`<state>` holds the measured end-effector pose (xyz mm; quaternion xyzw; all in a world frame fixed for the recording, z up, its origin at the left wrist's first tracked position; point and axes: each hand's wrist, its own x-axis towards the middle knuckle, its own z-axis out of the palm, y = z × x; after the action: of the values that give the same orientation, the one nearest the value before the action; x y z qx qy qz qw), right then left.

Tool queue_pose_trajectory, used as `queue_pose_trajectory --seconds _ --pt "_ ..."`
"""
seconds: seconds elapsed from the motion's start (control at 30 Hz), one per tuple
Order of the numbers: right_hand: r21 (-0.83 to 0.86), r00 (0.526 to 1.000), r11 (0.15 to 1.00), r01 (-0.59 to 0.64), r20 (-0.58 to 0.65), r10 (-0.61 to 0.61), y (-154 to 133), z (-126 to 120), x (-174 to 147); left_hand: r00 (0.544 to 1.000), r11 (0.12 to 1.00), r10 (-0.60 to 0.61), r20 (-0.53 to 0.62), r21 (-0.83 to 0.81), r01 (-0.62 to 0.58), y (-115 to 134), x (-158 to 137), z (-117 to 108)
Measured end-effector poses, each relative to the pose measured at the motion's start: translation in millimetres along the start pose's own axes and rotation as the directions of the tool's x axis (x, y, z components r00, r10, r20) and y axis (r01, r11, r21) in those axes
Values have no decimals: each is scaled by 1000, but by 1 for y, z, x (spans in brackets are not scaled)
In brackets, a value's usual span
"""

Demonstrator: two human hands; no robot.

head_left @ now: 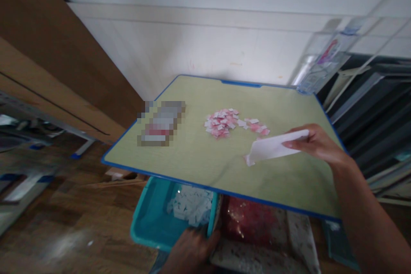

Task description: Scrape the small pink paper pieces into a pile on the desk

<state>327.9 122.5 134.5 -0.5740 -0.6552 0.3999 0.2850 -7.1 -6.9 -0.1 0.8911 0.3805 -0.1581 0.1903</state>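
Note:
My right hand pinches a white strip of paper or thin card and holds it low over the greenish-yellow tabletop. At its lower left end, a small white and pink piece lies on the table. A pile of small paper-like pieces, white with pink stains, rests mid-table. Several more pieces lie between the pile and the strip. Below the front edge, my left hand is closed around the front right rim of a teal basin; its fingertips are partly hidden.
White pieces fill part of the basin. Beside it is a stained tray with a wet red surface. A blurred-out flat object lies on the table's left. At the back right corner stands a clear plastic bottle. Brown panels border the left.

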Motion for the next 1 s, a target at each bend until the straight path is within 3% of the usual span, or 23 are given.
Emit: queue_pose_trajectory --seconds 0.13,0.43,0.57,0.73,0.87,1.0 --pt "16 999 999 -33 29 33 1 -3 -2 1000 1000 6 3 -6 -6 -1 0 -1" --pt "26 996 1000 -10 -93 12 1 2 -1 1000 1000 -4 -21 -3 4 0 0 0" --pt "21 999 1000 -6 -42 7 1 4 -1 1000 1000 2 -25 0 -2 1 -1 -1" --pt "101 980 994 35 -197 -14 9 -4 -2 1000 1000 -3 -11 7 3 1 0 -2" --pt "39 998 999 0 -56 2 10 -5 -2 1000 1000 5 7 27 -6 2 1 -6" --pt "9 990 1000 21 136 -22 -1 12 2 999 999 4 40 41 -6 4 1 -9"
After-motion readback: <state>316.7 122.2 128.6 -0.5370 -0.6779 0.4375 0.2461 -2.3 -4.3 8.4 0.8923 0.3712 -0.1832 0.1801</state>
